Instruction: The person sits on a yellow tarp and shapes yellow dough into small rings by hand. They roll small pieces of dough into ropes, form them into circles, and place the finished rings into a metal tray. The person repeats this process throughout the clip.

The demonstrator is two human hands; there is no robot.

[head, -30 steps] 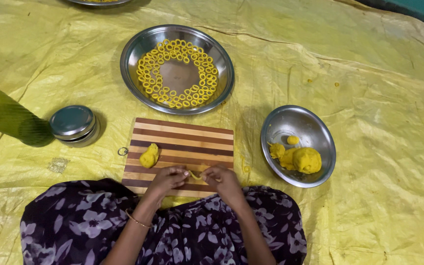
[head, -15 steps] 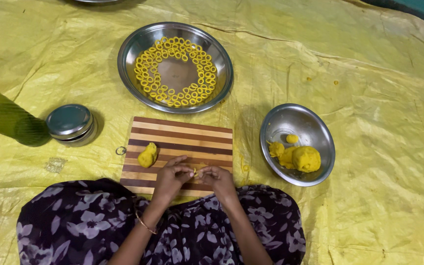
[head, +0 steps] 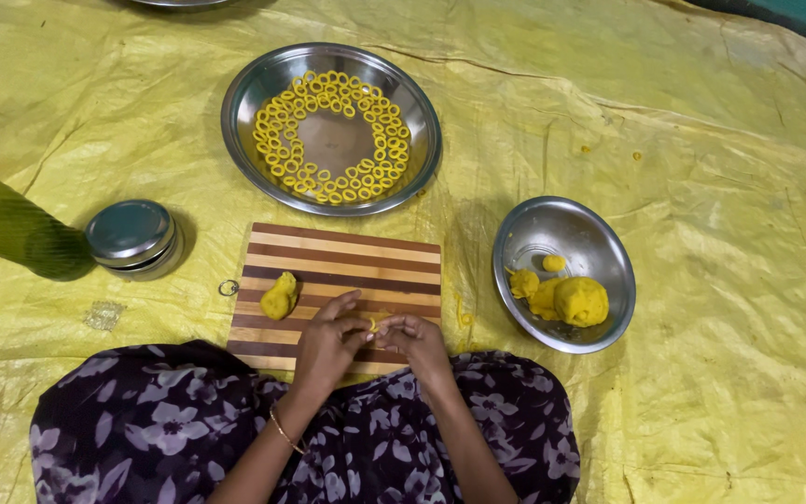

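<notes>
Small yellow dough piece (head: pixel 372 324) I am watching: lying pinched between fingertips, low centre of frame, over the striped board.

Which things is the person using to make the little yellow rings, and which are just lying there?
In use: left hand and right hand pinching a dough bit; striped board; dough lump; bowl of dough; plate of rings.

Lying about: lidded tin; green bottle; small metal ring.

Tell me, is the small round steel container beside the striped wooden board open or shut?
Shut. The small round steel container stands upright on the yellow sheet, and a flat steel lid covers its whole top; nothing inside shows.
</notes>
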